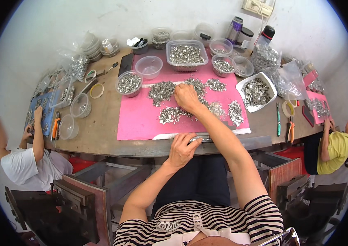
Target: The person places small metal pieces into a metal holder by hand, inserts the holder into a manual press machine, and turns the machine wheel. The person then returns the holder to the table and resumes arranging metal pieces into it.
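Handling looks partway: small metal pieces lie in separate heaps on the pink mat; a well-filled tub at twelve o'clock seems left. Right hand amid heaps—grip hidden, cannot tell; left hand, six o'clock, holds a slim silvery strip.

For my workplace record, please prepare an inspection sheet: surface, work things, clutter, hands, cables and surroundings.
Surface: pink mat on brown table.
Work things: small metal pieces piled on the mat; more in white tray and clear rectangular tub.
Clutter: purple bottle behind; orange-handled pliers at right.
Hands: right hand at the piles, fingertips hidden; left hand at table edge, beside an unclear shiny thing.
Cables: pale cord at wall outlet.
Surroundings: left co-worker, right co-worker.
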Motion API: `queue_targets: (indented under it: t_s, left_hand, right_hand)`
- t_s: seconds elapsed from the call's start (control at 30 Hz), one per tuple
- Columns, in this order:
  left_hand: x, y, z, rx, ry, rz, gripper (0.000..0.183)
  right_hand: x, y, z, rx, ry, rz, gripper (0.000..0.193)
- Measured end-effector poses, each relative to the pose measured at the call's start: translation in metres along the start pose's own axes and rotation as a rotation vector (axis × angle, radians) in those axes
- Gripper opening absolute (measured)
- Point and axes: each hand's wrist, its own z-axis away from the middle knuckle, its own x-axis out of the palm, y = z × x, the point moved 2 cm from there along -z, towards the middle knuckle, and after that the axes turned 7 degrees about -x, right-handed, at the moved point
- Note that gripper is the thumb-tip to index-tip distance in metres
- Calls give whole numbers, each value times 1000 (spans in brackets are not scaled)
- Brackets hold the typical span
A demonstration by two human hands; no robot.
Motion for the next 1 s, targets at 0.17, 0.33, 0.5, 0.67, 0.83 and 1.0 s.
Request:
queue_targets:
  t_s: [0.17, 0.33, 0.5, 0.67, 0.83, 1.0]
  left_hand:
    - [-4, -2, 0, -13, -5, 8, 18]
    - [-4, -5, -3, -3, -8, -24, 16]
    - [0, -5, -2, -16, 25, -6, 22]
    - [2, -7, 3, -55, 32, 8, 34]
    - [1, -5, 3, -48, 40, 28, 34]
    - [0, -6, 4, -37, 49, 18, 33]
  right_hand:
    - [-67, -17, 35, -15, -137, -191, 14]
    - [-96, -23, 94, -10, -231, -179, 14]
    - [-100, -21, 108, 1, -224, -238, 14]
    - [-97, -20, 111, -119, -180, -294, 8]
    - [-98, -18, 119, -114, -216, -218, 8]
    - [-96, -22, 119, -114, -151, -224, 11]
